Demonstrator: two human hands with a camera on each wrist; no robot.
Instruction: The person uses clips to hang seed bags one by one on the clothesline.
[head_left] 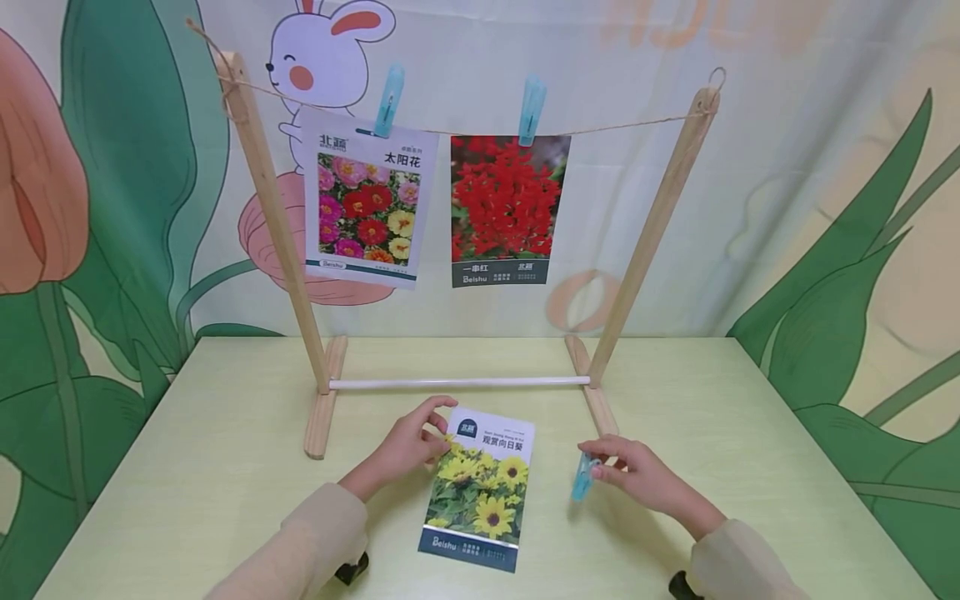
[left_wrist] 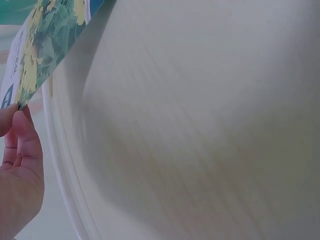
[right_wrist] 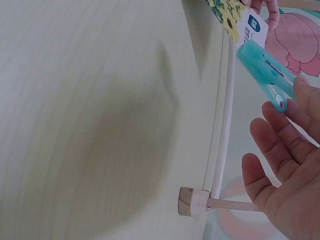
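My left hand (head_left: 411,440) pinches the upper left edge of a seed packet (head_left: 480,492) with yellow sunflowers on it. In the left wrist view the thumb and fingertips meet on the packet's edge, and the packet (left_wrist: 52,42) is lifted off the table. To the right of it, my right hand (head_left: 637,473) holds a light blue clothespin (head_left: 582,477) between thumb and fingers. The right wrist view shows the clothespin (right_wrist: 265,70) gripped by its handle end, the other fingers loosely bent.
A wooden stand with a left post (head_left: 273,217), a right post (head_left: 656,225) and a white crossbar (head_left: 457,383) stands behind the hands. From its string (head_left: 622,125) hang a mixed-flower packet (head_left: 367,208) and a red-flower packet (head_left: 510,208), each under a blue clothespin. A printed curtain (head_left: 465,50) hangs behind.
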